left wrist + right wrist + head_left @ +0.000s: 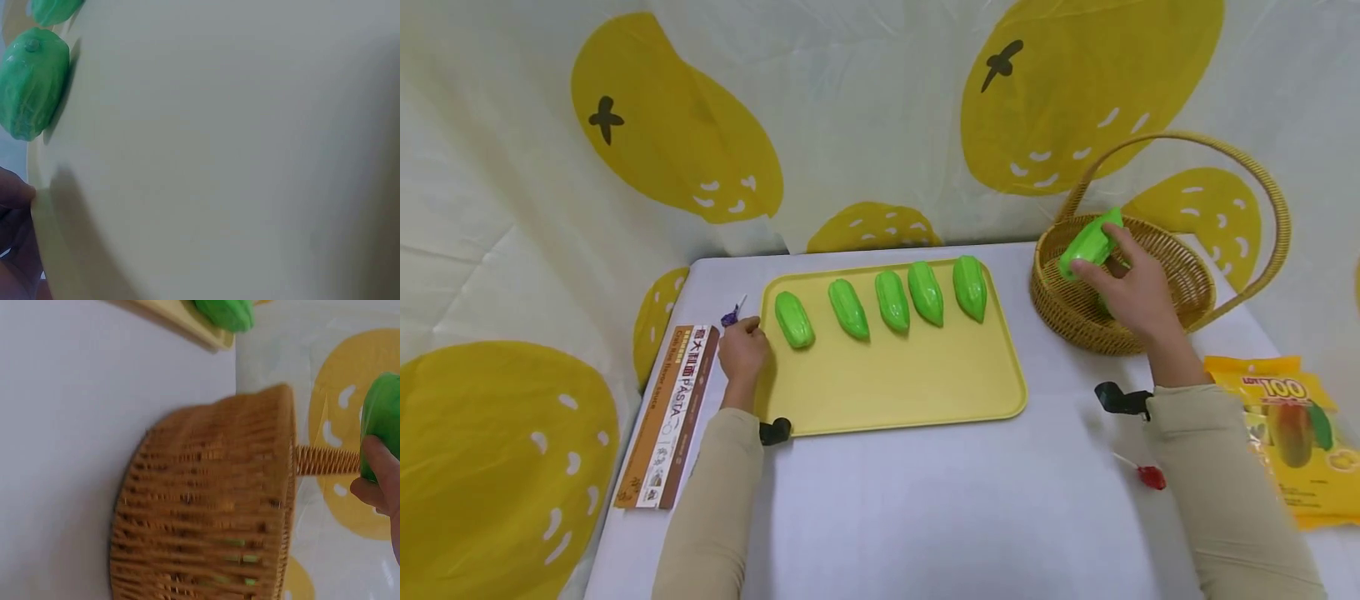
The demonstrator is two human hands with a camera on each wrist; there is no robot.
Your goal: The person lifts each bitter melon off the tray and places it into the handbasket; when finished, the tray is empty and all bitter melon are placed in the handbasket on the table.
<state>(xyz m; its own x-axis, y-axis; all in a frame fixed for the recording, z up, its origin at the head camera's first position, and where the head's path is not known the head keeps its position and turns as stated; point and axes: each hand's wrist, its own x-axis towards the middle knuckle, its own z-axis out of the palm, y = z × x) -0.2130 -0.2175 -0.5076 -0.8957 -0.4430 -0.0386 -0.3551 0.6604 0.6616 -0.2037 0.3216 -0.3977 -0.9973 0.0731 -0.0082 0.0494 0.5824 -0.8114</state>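
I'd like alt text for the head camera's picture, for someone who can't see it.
A person's right hand holds a green fruit over a wicker basket; the left hand holds the edge of a yellow tray bearing five similar fruits.

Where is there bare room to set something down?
The near half of the yellow tray, below the five star fruits, is bare; so is the white tabletop between tray and red lollipop. Crowded: the left side, with pasta box, purple lollipop, left hand; the right, with wicker basket, right hand, mango bag.
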